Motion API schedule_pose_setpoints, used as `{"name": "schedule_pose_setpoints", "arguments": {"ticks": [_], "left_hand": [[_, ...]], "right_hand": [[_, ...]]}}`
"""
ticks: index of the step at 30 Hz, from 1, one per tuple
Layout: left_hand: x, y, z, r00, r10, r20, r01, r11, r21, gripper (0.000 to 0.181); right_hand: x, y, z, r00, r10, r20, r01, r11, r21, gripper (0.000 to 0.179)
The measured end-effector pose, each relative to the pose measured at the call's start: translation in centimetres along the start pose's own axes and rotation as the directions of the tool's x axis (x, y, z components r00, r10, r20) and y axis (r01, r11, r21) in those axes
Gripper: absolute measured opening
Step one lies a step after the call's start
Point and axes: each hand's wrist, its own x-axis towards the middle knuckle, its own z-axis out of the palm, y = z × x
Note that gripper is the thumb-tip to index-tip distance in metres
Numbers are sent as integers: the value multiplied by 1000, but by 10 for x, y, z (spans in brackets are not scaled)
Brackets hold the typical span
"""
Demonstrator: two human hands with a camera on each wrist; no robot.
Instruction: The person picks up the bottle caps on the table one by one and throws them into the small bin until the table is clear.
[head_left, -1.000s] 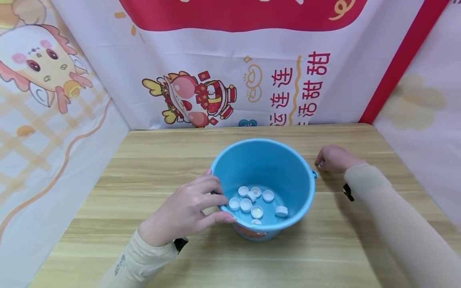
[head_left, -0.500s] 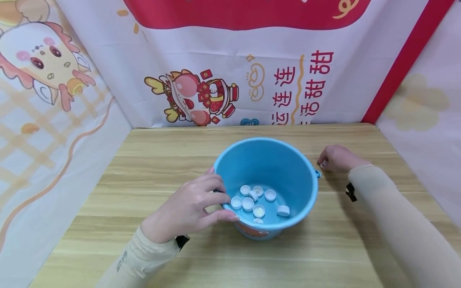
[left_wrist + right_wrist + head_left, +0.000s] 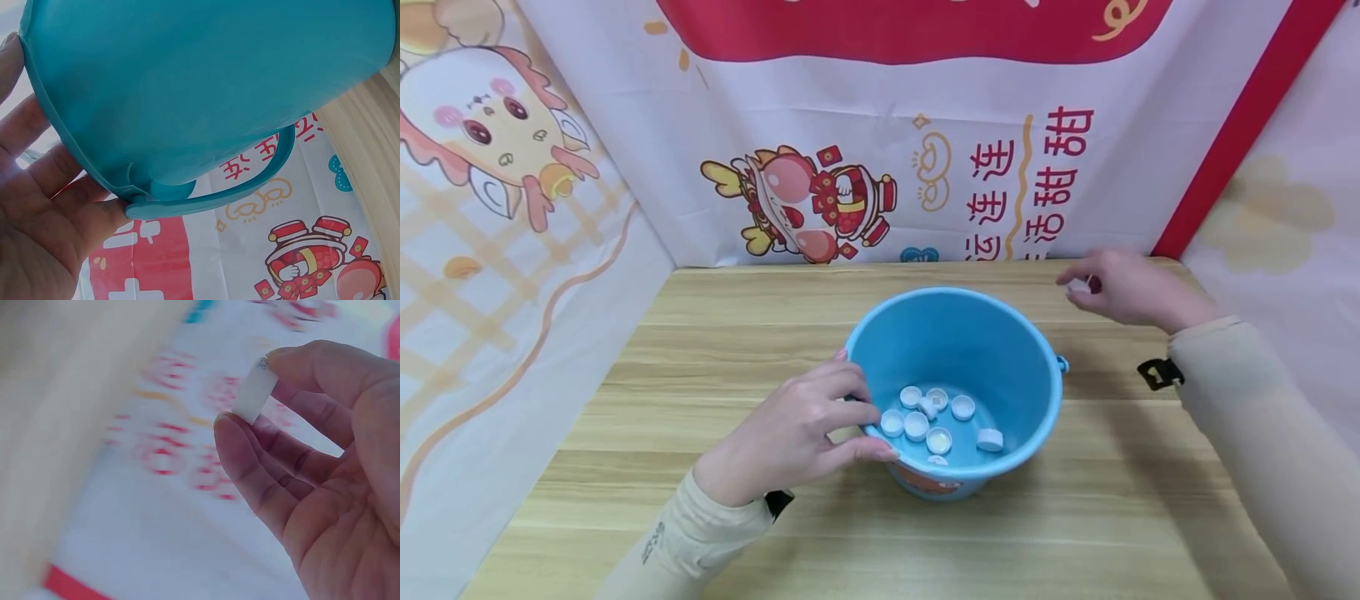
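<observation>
A blue plastic bucket (image 3: 947, 346) stands on the table, with several white bottle caps (image 3: 916, 426) lying on its floor. At its near left, my left hand (image 3: 801, 429) grips the rim, thumb outside and fingers over the edge. In the left wrist view the fingers of that hand (image 3: 47, 206) hold the bucket wall (image 3: 187, 81) beside the end of its handle (image 3: 231, 197). Beyond the bucket's right side, my right hand (image 3: 1142, 287) is raised above the table. It pinches one white bottle cap (image 3: 255, 392) between thumb and fingertip, edge-on in the right wrist view.
The wood-grain table (image 3: 715, 350) reaches a printed white and red cloth (image 3: 880, 100) at the back. Printed cloths also hang at the left and right sides. A small blue handle lug (image 3: 1062, 364) juts from the bucket's right rim.
My right hand has lifted off the table and moved up and slightly right, carrying the bottle cap. My left hand keeps its grip on the bucket rim.
</observation>
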Motion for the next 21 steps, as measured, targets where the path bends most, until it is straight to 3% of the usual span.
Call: {"name": "schedule_pose_setpoints", "arguments": {"ticks": [3, 6, 10, 13, 14, 17, 21], "left_hand": [[0, 0, 0, 1000, 0, -1, 0, 1000, 4, 46], [-1, 0, 0, 1000, -1, -2, 1, 1000, 6, 46], [-1, 0, 0, 1000, -3, -6, 3, 1000, 11, 46], [-1, 0, 0, 1000, -6, -8, 6, 1000, 15, 45], [-1, 0, 0, 1000, -7, -8, 7, 1000, 15, 45], [-1, 0, 0, 1000, -10, -7, 10, 1000, 13, 45], [-1, 0, 1, 1000, -11, -4, 11, 1000, 10, 46]], "right_hand": [[-9, -29, -26, 993, -72, -98, 66, 995, -70, 31], [-21, -58, -47, 968, -179, -175, 160, 980, -116, 35], [-34, -90, -66, 897, -365, -248, 324, 926, -192, 39], [-41, -111, -73, 843, -475, -253, 430, 877, -214, 41], [-42, -117, -74, 834, -497, -241, 453, 865, -214, 41], [-45, -132, -75, 830, -525, -189, 491, 848, -199, 41], [-46, -147, -70, 845, -521, -122, 494, 847, -197, 39]]}}
